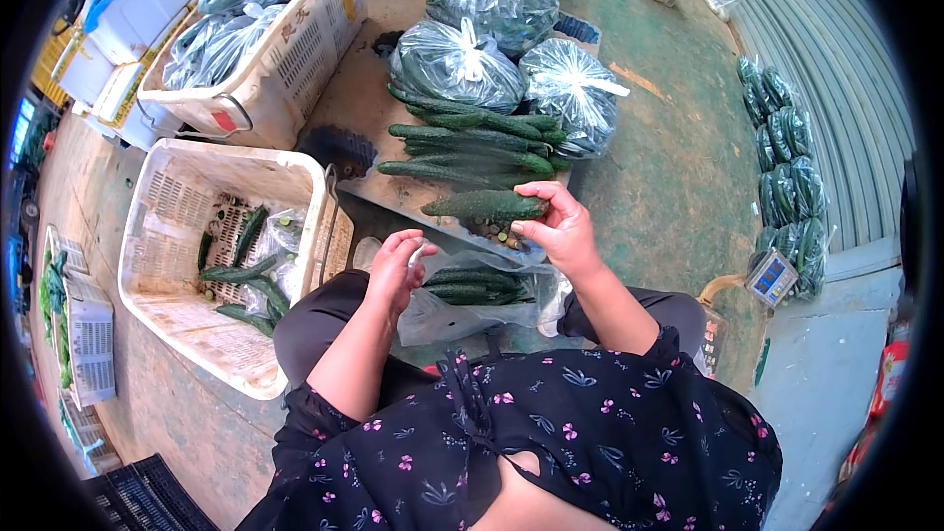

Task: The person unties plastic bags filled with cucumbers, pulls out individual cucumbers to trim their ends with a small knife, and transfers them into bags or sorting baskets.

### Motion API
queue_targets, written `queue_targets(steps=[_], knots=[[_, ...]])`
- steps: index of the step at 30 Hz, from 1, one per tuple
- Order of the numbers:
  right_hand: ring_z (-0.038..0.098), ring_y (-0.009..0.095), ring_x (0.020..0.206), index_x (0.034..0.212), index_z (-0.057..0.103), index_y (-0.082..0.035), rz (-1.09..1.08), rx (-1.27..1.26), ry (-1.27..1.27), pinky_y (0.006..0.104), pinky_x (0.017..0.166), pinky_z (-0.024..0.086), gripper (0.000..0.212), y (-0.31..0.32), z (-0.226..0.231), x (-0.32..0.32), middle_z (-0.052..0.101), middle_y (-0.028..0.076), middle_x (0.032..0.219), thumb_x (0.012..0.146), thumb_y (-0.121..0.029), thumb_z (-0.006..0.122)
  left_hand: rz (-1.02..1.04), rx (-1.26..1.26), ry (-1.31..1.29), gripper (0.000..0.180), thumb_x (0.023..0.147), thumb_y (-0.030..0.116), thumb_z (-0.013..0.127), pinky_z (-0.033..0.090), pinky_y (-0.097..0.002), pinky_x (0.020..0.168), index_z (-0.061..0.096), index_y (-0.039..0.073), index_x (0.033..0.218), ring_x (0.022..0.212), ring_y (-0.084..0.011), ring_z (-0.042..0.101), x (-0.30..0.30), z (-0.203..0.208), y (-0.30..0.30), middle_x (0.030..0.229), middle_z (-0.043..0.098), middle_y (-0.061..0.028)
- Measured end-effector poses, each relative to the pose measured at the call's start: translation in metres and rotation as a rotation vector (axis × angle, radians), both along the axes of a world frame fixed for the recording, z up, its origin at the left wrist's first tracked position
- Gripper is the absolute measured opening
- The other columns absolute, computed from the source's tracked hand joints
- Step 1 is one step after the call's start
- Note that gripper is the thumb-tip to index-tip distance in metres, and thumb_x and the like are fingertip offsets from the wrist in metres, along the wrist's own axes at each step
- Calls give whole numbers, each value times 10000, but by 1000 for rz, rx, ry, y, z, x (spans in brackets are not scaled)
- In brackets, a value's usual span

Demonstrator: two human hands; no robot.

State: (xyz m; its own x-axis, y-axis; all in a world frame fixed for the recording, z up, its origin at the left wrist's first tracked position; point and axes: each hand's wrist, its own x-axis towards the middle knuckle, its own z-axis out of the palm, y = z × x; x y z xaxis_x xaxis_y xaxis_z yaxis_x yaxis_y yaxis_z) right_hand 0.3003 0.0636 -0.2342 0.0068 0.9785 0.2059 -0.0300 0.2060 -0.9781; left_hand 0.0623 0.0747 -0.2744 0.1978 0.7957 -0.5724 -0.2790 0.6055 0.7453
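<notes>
A dark green, bumpy cucumber (482,206) is gripped at its right end between the thumb and fingers of my right hand (562,228). My left hand (395,273) hovers lower left of it, fingers curled in, with something thin and pale at the fingertips that I cannot make out. Below the hands, an open clear plastic bag (425,320) lies between my knees with several cucumbers (477,281) inside. Just beyond the held one, more cucumbers (472,145) are stacked in a row on a low board (393,195). Small cut ends (502,235) lie near its front edge.
Several tied bags of cucumbers (492,8) stand behind the stack. On the left, a white crate (157,246) holds loose cucumbers and plastic; a larger crate (280,59) holds filled bags. At right are a scale display (772,277) and packed bags (790,192) along a shutter (831,88).
</notes>
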Motion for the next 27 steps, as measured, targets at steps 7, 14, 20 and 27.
queue_targets(steps=[7,14,20,27], knots=[[474,167,999,977,537,-40,218,132,-8,276,849,381,390,-21,19,-35,499,69,1043,622,93,628,-47,-148,-303,459,802,553,459,320,-231,392,505,116,938,475,-130,453,3,9,-1,719,549,-25],[535,212,940,1034,453,-41,370,-283,-488,306,793,430,453,-31,-20,-18,537,92,981,644,-131,664,164,-167,-122,313,754,409,626,298,-233,379,456,147,775,426,-127,428,3,-8,-4,499,387,33],[525,135,869,1092,469,-19,557,-340,-611,273,776,426,463,-17,-70,-41,551,56,958,677,-94,659,-138,82,-54,376,767,369,623,308,-210,383,472,65,929,485,-89,472,4,-8,-10,777,573,-32],[535,205,892,1079,501,-24,425,-358,-534,306,799,425,452,-45,-156,-25,557,88,964,657,-83,652,59,10,-161,443,807,399,487,336,-187,392,452,90,1123,521,-117,514,-11,0,-3,1019,574,-105]])
